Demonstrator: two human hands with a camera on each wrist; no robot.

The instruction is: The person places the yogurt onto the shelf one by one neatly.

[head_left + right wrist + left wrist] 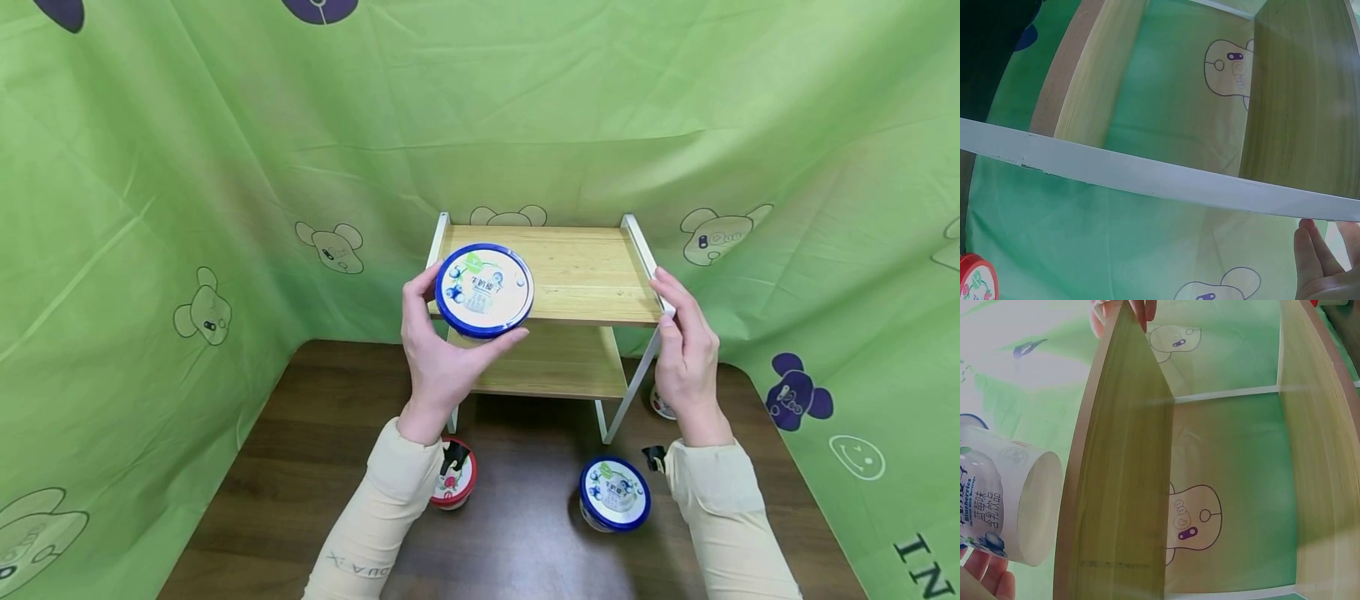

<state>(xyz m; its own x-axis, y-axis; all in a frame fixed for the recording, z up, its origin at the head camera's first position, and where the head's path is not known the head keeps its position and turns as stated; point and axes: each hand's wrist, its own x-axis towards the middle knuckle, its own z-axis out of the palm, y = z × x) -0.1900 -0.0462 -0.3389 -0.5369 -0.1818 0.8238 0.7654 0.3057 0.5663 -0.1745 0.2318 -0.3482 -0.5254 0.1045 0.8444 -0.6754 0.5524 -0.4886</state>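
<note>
Green cloth [570, 100] backs the shelf [588, 262]; the left grip [437, 357], curled round an upright blue-lidded tub [486, 292], holds it above the left front; the right grip [688, 358] clasps the right corner.

You hold a white, blueberry-printed tub [484, 290] in your left hand [442, 354], blue-rimmed lid on and facing up, near the front left of the shelf [585, 258]. This two-tier, wood-grained, white-framed unit stands upright, front right corner in your right hand [688, 358].
</note>
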